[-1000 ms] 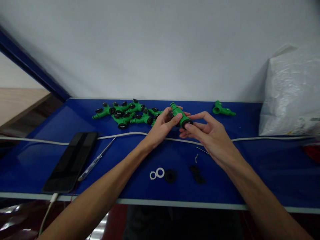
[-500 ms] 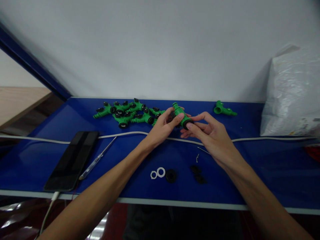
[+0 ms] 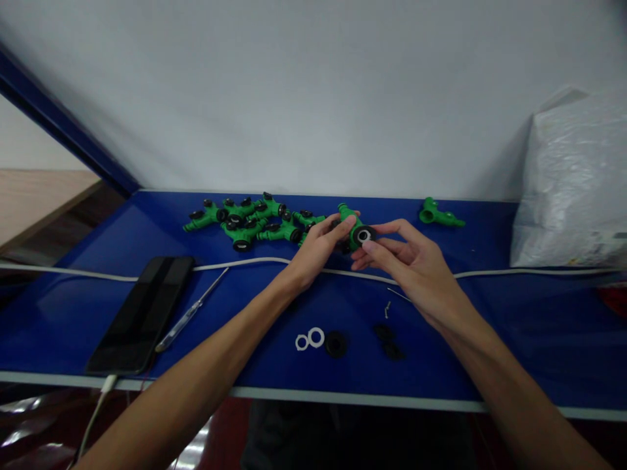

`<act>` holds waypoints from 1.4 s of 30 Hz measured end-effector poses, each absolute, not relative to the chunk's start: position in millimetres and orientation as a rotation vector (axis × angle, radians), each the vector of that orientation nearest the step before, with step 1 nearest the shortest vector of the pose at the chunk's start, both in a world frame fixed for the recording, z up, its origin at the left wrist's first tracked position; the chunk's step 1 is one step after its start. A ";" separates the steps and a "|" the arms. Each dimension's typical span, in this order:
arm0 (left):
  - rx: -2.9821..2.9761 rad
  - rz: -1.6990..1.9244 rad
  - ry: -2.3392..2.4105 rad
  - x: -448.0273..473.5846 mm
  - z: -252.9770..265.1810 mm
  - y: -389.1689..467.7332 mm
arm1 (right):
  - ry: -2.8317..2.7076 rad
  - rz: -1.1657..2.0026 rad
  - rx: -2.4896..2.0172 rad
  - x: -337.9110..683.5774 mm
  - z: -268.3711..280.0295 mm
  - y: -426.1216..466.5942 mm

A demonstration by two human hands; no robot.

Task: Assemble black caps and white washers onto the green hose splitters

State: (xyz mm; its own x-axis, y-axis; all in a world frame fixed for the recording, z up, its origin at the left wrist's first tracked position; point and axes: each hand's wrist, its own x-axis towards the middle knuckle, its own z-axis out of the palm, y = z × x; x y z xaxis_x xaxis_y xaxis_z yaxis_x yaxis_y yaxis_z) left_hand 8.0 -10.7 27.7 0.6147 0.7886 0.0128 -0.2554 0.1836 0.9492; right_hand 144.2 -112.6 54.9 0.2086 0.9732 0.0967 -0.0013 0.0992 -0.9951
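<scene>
A green Y-shaped hose splitter [image 3: 350,219] is held up over the blue table. Its black collar [image 3: 371,230] faces me, with a white ring [image 3: 363,236] visible inside the opening. My left hand [image 3: 321,241] is closed around the splitter's body from the left, thumb on top. From the right, my right hand [image 3: 404,251] grips the collar, its thumb at the lower edge of the opening and its fingers behind. Below my hands lie two white rings [image 3: 316,337], a black collar [image 3: 336,344], small black parts [image 3: 389,343] and tiny screws [image 3: 386,309].
Several green splitters with black valves [image 3: 242,235] are grouped at the back left. A bare green splitter body [image 3: 441,215] lies back right, near a plastic-wrapped bag [image 3: 571,189]. A phone [image 3: 142,313], a screwdriver [image 3: 189,316] and a white cable [image 3: 245,262] are on the table.
The splitter has tipped so that its collar end turns up toward me, and the white ring inside now shows. Both hands keep their hold in nearly the same place.
</scene>
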 end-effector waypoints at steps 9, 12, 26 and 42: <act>1.164 0.705 0.552 7.0 28.1 -10.1 | -1.144 1.005 -1.203 142.9 57.0 -114.2; 1.169 0.705 0.570 7.1 28.7 -10.5 | -1.149 1.008 -1.213 142.4 58.8 -114.5; 1.294 0.790 0.659 6.2 14.2 3.3 | -1.234 0.712 -1.394 149.8 49.3 -109.6; 1.346 0.798 0.673 0.4 38.6 -6.8 | -1.191 0.849 -1.362 164.4 35.0 -101.4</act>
State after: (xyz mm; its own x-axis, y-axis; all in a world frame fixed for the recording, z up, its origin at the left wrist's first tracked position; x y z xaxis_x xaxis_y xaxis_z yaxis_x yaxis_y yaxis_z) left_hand 0.4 -6.8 38.6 0.5749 0.8178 0.0274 -0.1105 0.0444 0.9929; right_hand 164.4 -101.4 35.0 0.2425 0.9611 0.1324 0.1883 0.0873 -0.9782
